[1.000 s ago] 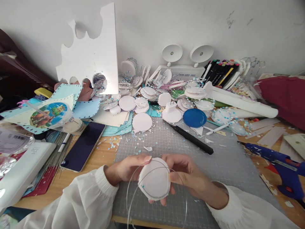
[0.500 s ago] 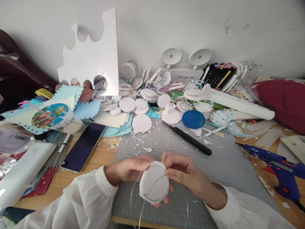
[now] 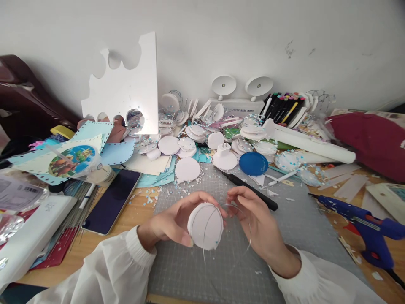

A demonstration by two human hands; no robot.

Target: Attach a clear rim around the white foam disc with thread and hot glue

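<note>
Tool [image 3: 265, 197], one, slim, black, lies partly behind right hand [image 3: 257, 223], grip unclear; left hand [image 3: 169, 220] pinches one round white disc [image 3: 212, 230].

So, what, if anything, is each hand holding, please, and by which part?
The left hand holds the white foam disc by its rim; the right hand apparently holds thin wire beside it.

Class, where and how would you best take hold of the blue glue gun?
Probably by its handle, coming from the near side with the right hand: the blue glue gun lies on its side, handle toward the person, nozzle pointing left, clear of that grip.
</note>
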